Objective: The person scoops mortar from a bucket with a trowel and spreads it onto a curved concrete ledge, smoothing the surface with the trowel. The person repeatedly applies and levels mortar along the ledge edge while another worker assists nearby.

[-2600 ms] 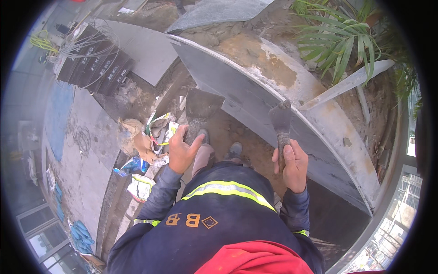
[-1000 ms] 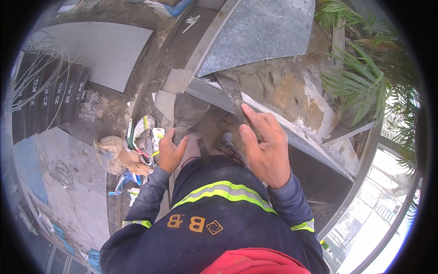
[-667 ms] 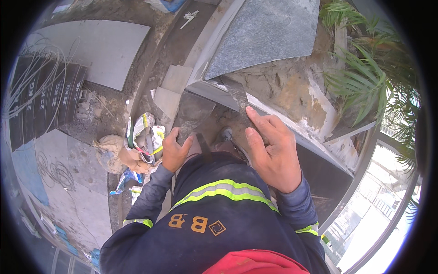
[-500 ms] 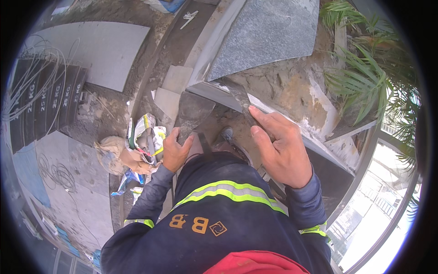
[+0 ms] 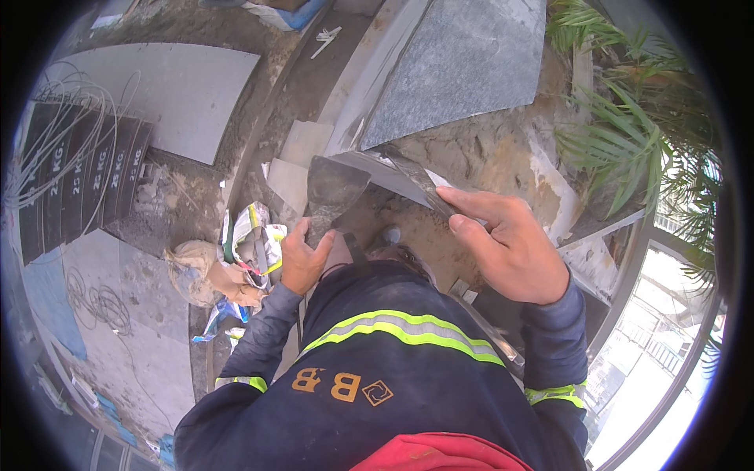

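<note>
My left hand (image 5: 305,257) is closed, thumb and fingers pinching the narrow end of a flat, dark grey, wedge-shaped piece (image 5: 336,187). It widens away from me like a broad scraper blade; I cannot tell its exact kind. Between the thumb and fingers of my right hand (image 5: 506,245) is a narrow, flat, dark grey strip (image 5: 416,174). The strip slants up and left, and its far end overlaps the front corner of a pale raised ledge (image 5: 390,177). A large speckled grey stone slab (image 5: 463,67) lies on that ledge beyond the strip.
Several dark stacked slabs (image 5: 85,169) and loose wire (image 5: 102,306) are at left. Opened bags (image 5: 255,245) lie beside my left forearm. A pale panel (image 5: 169,90) rests on dirt at the far left. Palm fronds (image 5: 620,141) overhang the right side, above rough mortar (image 5: 487,161).
My right hand has moved right and slightly nearer me, and the strip has shifted with it. My left hand and its wedge-shaped piece have hardly moved.
</note>
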`<state>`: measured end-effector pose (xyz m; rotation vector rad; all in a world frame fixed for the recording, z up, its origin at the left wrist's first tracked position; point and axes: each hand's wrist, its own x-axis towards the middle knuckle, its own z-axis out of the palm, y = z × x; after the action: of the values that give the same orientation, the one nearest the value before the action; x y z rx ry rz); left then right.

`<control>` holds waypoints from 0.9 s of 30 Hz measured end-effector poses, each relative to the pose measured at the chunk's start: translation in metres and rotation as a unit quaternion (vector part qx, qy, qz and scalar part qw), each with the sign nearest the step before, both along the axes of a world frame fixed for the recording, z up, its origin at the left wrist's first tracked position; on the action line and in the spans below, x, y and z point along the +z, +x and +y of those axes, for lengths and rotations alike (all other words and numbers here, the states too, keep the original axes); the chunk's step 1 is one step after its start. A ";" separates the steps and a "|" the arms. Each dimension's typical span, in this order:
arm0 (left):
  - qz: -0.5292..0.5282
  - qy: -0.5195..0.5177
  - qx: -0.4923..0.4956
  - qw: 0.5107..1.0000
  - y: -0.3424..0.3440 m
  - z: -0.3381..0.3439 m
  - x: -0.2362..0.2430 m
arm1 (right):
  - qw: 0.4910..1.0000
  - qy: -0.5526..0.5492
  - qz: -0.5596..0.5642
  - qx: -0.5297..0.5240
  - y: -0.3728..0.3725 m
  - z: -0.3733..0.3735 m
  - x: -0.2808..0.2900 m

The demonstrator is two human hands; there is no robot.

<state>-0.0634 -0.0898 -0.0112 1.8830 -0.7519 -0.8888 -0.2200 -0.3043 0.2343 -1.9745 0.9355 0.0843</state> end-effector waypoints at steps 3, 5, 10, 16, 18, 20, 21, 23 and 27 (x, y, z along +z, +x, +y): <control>-0.017 0.010 0.003 1.000 0.004 -0.001 -0.003 | 0.997 0.039 0.056 -0.035 0.009 -0.009 0.021; -0.033 -0.014 0.012 0.999 0.005 -0.001 -0.006 | 0.997 0.027 0.049 -0.061 0.009 -0.002 0.020; 0.000 -0.011 0.017 1.000 0.008 0.000 -0.004 | 0.998 -0.009 0.007 -0.069 0.008 0.011 -0.001; -0.027 0.000 0.008 1.000 0.011 -0.002 0.005 | 0.999 0.009 0.007 -0.044 0.009 0.013 -0.008; -0.027 0.006 0.001 1.000 0.012 -0.003 0.005 | 1.000 0.022 0.009 -0.016 0.008 0.005 0.000; -0.028 -0.012 0.008 1.000 0.010 -0.004 0.000 | 0.995 0.071 0.066 0.003 0.016 -0.009 0.020; -0.028 -0.021 0.010 0.999 0.010 -0.004 -0.001 | 0.991 0.095 0.094 0.012 0.018 -0.015 0.027; -0.029 -0.027 0.005 0.999 0.010 -0.006 0.000 | 0.992 0.091 0.085 0.018 0.016 -0.020 0.028; -0.027 -0.026 0.007 0.999 0.010 -0.007 -0.003 | 0.997 0.069 0.027 0.002 0.003 -0.022 0.025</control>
<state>-0.0536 -0.0965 -0.0139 1.8710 -0.7874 -0.8047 -0.2167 -0.3262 0.2597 -1.8535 0.9353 0.2004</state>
